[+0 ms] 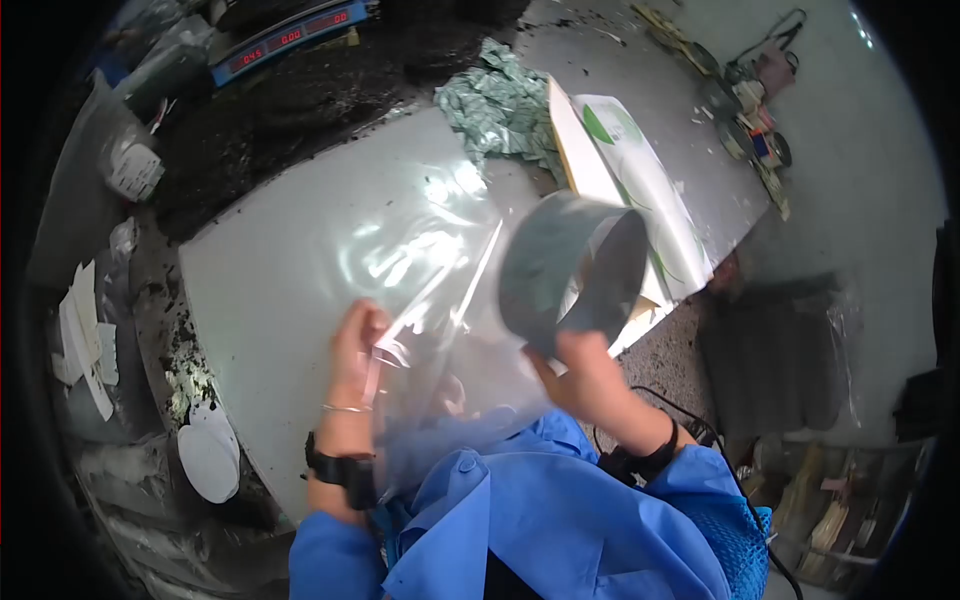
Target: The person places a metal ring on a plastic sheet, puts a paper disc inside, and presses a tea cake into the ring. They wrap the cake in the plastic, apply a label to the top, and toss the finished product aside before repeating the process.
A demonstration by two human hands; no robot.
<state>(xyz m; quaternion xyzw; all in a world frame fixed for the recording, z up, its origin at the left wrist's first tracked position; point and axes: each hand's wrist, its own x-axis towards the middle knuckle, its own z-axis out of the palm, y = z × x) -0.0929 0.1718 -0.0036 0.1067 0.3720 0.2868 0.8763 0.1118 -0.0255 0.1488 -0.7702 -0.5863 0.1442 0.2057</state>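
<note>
A large clear plastic bag (425, 255) lies spread over the white work surface in front of me, its near end draping toward my blue jacket. My left hand (360, 340) is closed on the left edge of the bag, fingers curled. To the right, my right hand (592, 378) grips the lower rim of a wide grey ring (535, 268), like a short section of pipe. The ring is held up and tilted, its open end facing right, and it overlaps the right side of the bag in this view.
A white carton with green leaf print (625, 150) lies behind the ring, beside crumpled green plastic film (500, 100). A blue scale display (290, 42) stands at the back left near dark crumbly material (260, 130). White round discs (208, 455) sit at left; a tape roll (735, 138) is at right.
</note>
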